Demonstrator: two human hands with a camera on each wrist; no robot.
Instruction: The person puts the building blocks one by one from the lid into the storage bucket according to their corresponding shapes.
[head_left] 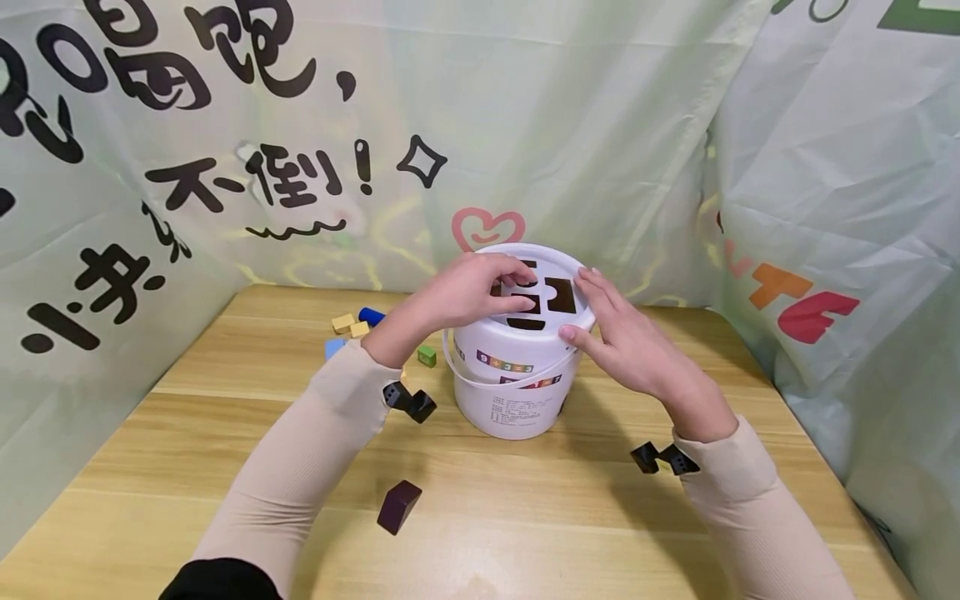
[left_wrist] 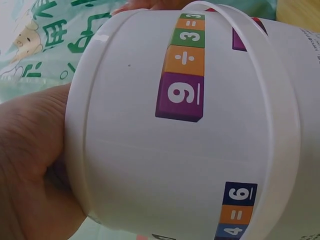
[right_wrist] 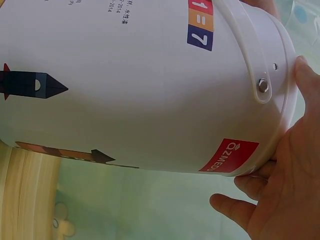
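A white bucket [head_left: 504,408] stands upright on the table, its white lid [head_left: 552,265] seated on top with several dark cutouts. My left hand [head_left: 474,287] reaches over the lid from the left, thumb and forefinger bent down at the cutouts with a strip of lid between them. The left wrist view shows its palm side [left_wrist: 35,160] beside the rim, fingertips hidden. At the right, my right hand [head_left: 630,337] grips the rim, thumb at the front edge and fingers farther round. In the right wrist view, fingertips [right_wrist: 252,186] curl at the rim while another finger sticks out.
A dark purple block [head_left: 399,506] lies on the table [head_left: 525,517] near the front. Left of the bucket are several yellow blocks [head_left: 342,323], a blue cylinder [head_left: 371,316] and a green block [head_left: 427,356]. Printed cloth [head_left: 585,125] hangs behind and at both sides. The bucket's handle [head_left: 491,383] hangs down in front.
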